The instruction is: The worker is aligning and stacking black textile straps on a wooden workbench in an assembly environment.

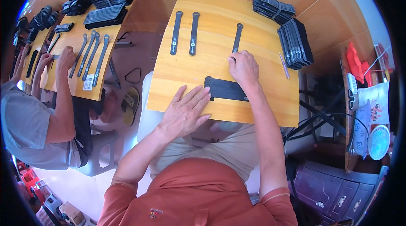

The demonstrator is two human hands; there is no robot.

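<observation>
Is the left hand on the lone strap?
No, the left hand is at the strap stack; the right hand is on the lone strap.

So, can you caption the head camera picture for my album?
Right hand pinching a dark strap, left hand against a strap pile on a wooden table.

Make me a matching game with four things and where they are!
Things:
1. left hand
2. right hand
3. slipper
4. slim pen-like thing

Places:
A. on the floor
B. at the near end of the lone dark strap
C. on the right side of the wooden table
D. at the left end of the black strap bundle

Pairs: 1-D, 2-B, 3-A, 4-C.
</observation>
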